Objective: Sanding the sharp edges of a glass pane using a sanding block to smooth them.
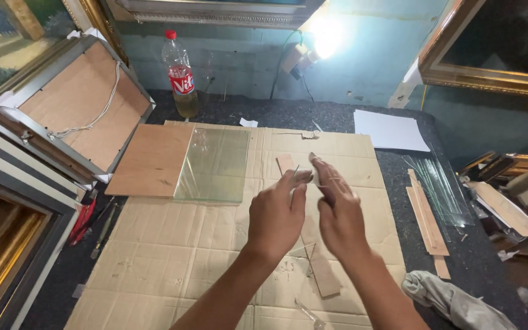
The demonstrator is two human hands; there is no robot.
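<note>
Both hands raised over the cardboard [172, 244] on the counter, left hand [276, 215] and right hand [336, 211] with fingertips pinched together on a thin clear glass strip [304, 172], barely visible, its edges hard to trace, wooden strip [319, 269] partly hidden beneath the wrists.

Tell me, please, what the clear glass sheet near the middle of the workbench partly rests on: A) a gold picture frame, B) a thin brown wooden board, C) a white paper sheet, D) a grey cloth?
B: the glass sheet overlaps the right edge of the brown wooden board, with its remainder on the cardboard.
</note>
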